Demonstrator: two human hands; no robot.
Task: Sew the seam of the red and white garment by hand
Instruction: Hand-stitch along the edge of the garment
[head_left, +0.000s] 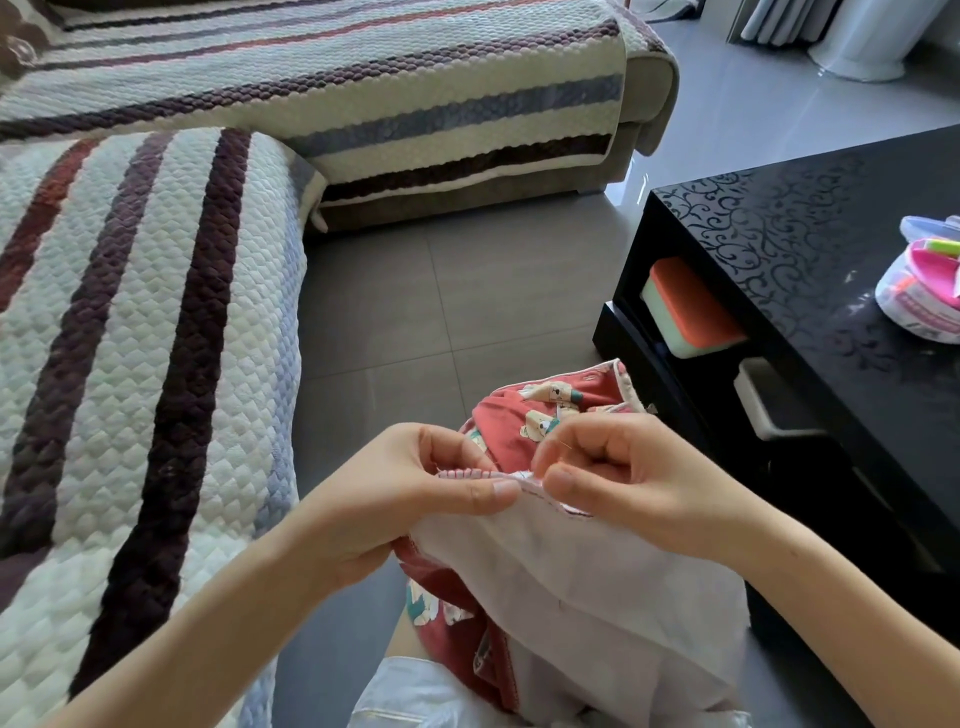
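The red and white garment (566, 582) lies in my lap, its white lining facing up and its red bear-print side behind my hands. Along its top runs the seam edge (470, 474) with pink stitches. My left hand (415, 483) pinches that edge between thumb and fingers. Just to the right, my right hand (602, 467) pinches the seam with thumb and forefinger; a thin needle shows faintly between its fingers. The thread is too fine to make out.
A black glossy coffee table (810, 249) stands at the right, with a white and pink container (924, 291) on top and an orange and green box (691, 306) on its shelf. A striped quilted sofa (145, 291) fills the left; grey tile floor (457, 291) lies between.
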